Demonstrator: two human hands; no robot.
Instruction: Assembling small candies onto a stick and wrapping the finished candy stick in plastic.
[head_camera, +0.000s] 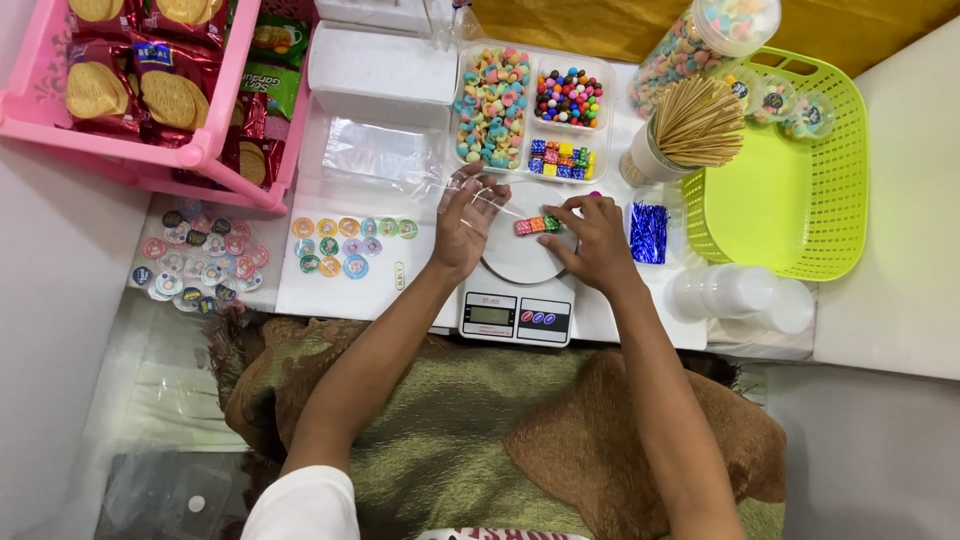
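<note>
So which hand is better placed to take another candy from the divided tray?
Probably the right hand: it holds the candy skewer just below the tray's cube compartment. The left hand pinches the stick's bare end.

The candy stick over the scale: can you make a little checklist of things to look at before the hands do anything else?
1. Candy skewer lies over the scale plate: ok.
2. Left hand pinches the clear wrapper: ok.
3. Right hand touches the skewer's end: ok.
4. Scale display readable: cannot tell.
5. Candy tray filled and close: ok.
6. Cup of wooden sticks upright: ok.
</note>
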